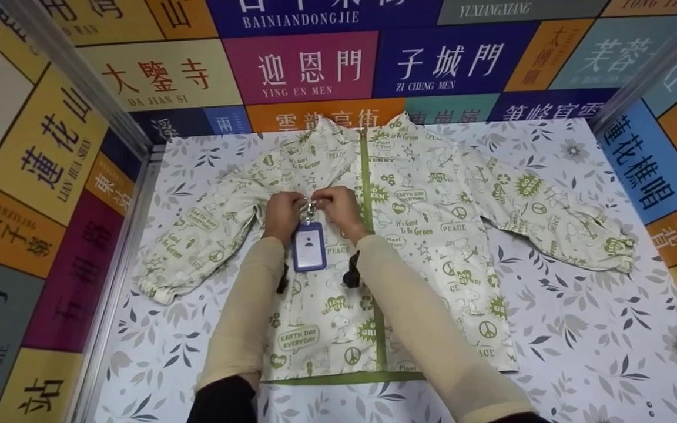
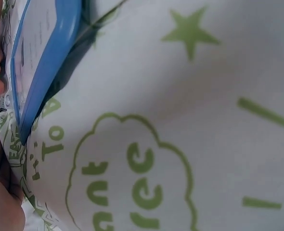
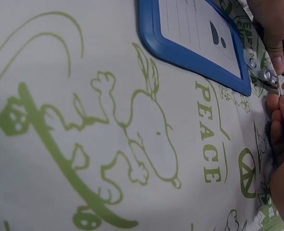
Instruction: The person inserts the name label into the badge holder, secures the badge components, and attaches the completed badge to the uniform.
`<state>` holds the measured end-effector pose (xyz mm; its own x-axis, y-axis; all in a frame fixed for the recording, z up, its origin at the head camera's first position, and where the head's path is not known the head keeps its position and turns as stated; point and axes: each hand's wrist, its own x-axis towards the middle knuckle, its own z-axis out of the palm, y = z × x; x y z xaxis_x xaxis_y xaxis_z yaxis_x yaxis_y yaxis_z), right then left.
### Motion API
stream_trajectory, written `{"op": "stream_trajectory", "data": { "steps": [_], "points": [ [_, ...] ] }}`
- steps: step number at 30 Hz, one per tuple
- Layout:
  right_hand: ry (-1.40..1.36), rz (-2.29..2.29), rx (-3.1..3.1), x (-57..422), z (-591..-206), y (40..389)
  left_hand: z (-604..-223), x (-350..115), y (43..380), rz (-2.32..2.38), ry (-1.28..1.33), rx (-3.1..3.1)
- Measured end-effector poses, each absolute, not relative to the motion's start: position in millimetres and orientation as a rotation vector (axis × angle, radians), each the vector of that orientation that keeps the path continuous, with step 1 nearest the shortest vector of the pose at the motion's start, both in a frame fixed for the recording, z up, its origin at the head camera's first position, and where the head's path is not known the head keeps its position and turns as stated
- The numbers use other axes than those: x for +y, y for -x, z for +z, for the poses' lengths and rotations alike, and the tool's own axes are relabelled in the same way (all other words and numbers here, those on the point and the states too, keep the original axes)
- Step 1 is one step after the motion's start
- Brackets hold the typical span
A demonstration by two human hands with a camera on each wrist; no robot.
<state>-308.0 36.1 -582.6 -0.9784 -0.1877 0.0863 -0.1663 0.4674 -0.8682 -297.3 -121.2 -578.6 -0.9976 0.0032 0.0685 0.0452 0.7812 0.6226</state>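
Note:
A pale jacket [image 1: 409,247] with green cartoon print lies spread, its green zip running down the middle. On its left-hand front lies a blue-framed badge holder [image 1: 310,247] with a white card inside. A metal badge clip [image 3: 268,75] on a strap joins its top edge. My left hand [image 1: 282,214] pinches the clip from the left, thumb at the metal. From the other side my right hand [image 1: 341,208] pinches the clip's far end between thumb and forefinger. The fingertips of both hands nearly meet there, partly hiding the clip. In the left wrist view the badge holder [image 2: 48,62] stands tilted above the fabric.
The jacket lies on a table [image 1: 579,329] covered with a leaf-and-flower print. Its sleeves [image 1: 556,217] spread to both sides. Panels with coloured lettering [image 1: 300,67] rise behind the table and at both sides, and the collar reaches the back panel.

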Motion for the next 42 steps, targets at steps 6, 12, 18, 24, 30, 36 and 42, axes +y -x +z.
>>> {"op": "stream_trajectory", "data": {
  "steps": [6,12,18,24,30,36,42],
  "points": [
    [0.360,-1.552,2.666,37.3,-580.9,308.8,-581.2,-122.6,298.5,-1.032,0.076,-2.893],
    [0.371,-1.511,2.643,39.0,-580.4,310.8,-581.4,-121.5,298.6,-1.061,0.088,-2.887],
    [0.377,-1.502,2.661,39.1,-582.0,312.3,-581.5,-120.4,298.3,-1.063,0.082,-2.858],
    [0.372,-1.541,2.646,38.8,-583.0,311.8,-582.4,-120.7,297.7,-1.050,0.072,-2.842],
    [0.362,-1.543,2.639,38.9,-582.7,310.8,-581.5,-120.3,296.5,-1.067,0.055,-2.834],
    [0.339,-1.550,2.631,38.6,-581.0,308.5,-579.9,-119.7,294.3,-1.100,0.029,-2.837],
    [0.341,-1.513,2.669,37.5,-583.1,306.9,-577.0,-121.1,291.8,-1.117,0.004,-2.881]
  ]
}}
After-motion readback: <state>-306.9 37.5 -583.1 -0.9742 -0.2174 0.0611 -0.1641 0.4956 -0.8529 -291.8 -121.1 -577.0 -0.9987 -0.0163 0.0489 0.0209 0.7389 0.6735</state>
